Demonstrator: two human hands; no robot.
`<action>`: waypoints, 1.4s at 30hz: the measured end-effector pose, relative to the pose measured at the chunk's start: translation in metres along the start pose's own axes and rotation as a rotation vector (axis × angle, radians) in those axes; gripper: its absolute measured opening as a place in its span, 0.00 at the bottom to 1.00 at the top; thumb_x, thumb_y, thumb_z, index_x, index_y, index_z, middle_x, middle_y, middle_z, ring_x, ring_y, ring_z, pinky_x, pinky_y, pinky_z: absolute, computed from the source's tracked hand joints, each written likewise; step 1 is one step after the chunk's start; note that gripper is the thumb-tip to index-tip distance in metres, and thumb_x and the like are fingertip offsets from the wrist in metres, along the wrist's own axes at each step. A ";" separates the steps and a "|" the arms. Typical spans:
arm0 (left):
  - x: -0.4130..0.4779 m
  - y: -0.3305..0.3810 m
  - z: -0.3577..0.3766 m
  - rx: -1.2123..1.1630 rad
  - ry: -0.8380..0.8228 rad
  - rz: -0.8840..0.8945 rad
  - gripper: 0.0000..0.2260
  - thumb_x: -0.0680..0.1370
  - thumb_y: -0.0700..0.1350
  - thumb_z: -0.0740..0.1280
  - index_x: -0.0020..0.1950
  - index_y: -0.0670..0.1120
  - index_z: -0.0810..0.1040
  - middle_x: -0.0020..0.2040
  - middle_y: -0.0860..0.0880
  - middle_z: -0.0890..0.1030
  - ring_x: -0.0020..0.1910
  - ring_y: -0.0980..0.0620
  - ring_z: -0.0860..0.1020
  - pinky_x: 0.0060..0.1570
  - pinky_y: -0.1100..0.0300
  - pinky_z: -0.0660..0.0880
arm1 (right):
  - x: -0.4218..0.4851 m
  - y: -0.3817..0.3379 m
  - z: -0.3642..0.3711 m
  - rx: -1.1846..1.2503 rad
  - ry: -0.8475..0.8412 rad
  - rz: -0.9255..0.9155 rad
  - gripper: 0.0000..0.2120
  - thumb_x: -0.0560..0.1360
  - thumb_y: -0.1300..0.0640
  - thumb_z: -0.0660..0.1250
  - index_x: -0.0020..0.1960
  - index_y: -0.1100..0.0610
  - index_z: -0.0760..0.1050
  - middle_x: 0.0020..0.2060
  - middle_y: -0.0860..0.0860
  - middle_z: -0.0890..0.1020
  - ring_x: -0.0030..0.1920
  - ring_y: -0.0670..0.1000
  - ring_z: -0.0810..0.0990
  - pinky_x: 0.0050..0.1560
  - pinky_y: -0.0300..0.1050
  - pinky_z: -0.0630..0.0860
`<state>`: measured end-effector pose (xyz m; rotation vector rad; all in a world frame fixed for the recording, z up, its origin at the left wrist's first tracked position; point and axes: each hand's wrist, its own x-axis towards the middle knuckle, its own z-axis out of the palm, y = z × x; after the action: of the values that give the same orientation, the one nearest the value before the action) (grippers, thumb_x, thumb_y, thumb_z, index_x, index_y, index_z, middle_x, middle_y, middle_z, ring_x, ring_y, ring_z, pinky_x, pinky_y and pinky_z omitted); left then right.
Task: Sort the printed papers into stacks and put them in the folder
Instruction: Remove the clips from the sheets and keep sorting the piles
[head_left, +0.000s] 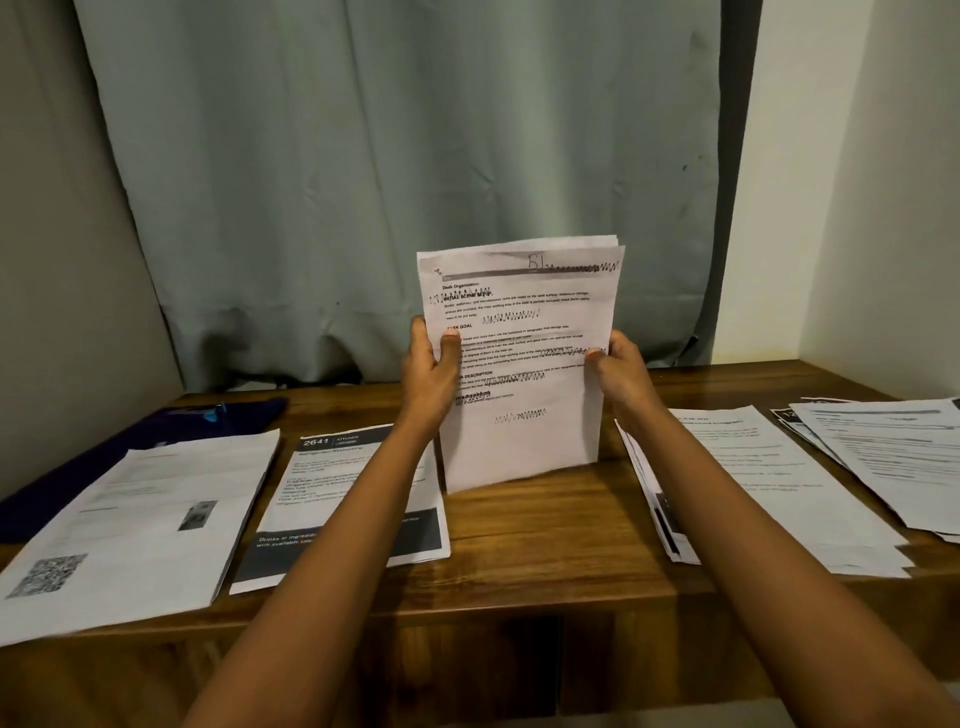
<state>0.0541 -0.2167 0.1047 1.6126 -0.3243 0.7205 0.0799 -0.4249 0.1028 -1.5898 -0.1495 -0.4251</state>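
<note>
A stack of printed papers (524, 395) stands upright on its bottom edge on the wooden table (540, 540), at the middle. My left hand (428, 369) grips its left edge and my right hand (621, 371) grips its right edge, thumbs on the front sheet. Flat on the table lie other stacks: one with a QR code (140, 519) at the left, one with a dark "2641" header (337, 499) beside it, and two more at the right (753, 483) and far right (893, 457). A dark blue folder (156, 423) lies at the back left, partly under the QR stack.
A grey-green curtain (405, 171) hangs behind the table. Walls close in at left and right. The table's front edge runs near the bottom of the view, with a dark gap under it.
</note>
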 end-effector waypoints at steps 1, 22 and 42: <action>-0.004 -0.008 0.000 0.021 -0.004 -0.012 0.13 0.82 0.45 0.59 0.64 0.41 0.66 0.55 0.51 0.77 0.49 0.60 0.78 0.39 0.73 0.76 | -0.002 0.006 0.000 -0.022 0.004 0.006 0.11 0.81 0.60 0.57 0.60 0.53 0.74 0.56 0.48 0.79 0.50 0.47 0.78 0.45 0.41 0.76; -0.043 -0.047 0.004 0.174 0.005 -0.162 0.14 0.83 0.43 0.56 0.67 0.39 0.64 0.64 0.43 0.75 0.62 0.46 0.75 0.52 0.60 0.71 | -0.024 0.051 0.003 -0.253 0.033 0.055 0.13 0.82 0.59 0.55 0.64 0.57 0.72 0.62 0.52 0.76 0.60 0.53 0.74 0.57 0.50 0.73; -0.083 -0.045 0.030 0.989 -0.199 -0.351 0.20 0.79 0.31 0.58 0.71 0.33 0.61 0.68 0.37 0.65 0.63 0.40 0.71 0.62 0.54 0.70 | -0.062 0.068 -0.001 -0.946 0.105 0.116 0.05 0.77 0.66 0.63 0.50 0.67 0.76 0.48 0.61 0.80 0.46 0.58 0.80 0.40 0.45 0.73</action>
<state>0.0249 -0.2535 0.0175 2.5979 0.2311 0.4527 0.0465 -0.4204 0.0173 -2.4784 0.2679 -0.5225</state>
